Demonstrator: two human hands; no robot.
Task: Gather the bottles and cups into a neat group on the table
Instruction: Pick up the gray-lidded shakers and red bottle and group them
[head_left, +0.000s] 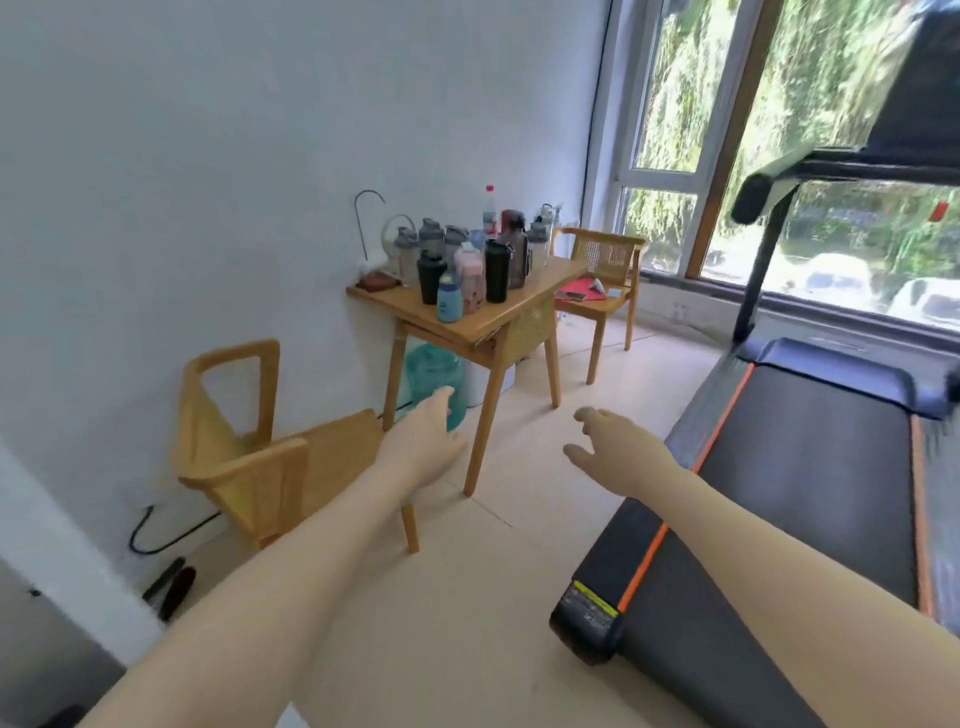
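Note:
Several bottles and cups stand bunched on a small wooden table (540, 283) against the white wall. Among them are a black tumbler (497, 270), a black bottle (430, 277), a small blue bottle (449, 299), a pink bottle (470, 278) and a clear bottle with a red cap (489, 210). My left hand (423, 441) reaches forward, fingers apart, holding nothing, well short of the table. My right hand (605, 441) is also stretched out, fingers spread and empty.
A wooden chair (244, 457) stands at the near left of the table, another chair (605, 275) with red items beyond it. A large water jug (434, 371) sits under the table. A treadmill (779, 493) fills the right side. A black cable (156, 535) lies on the floor.

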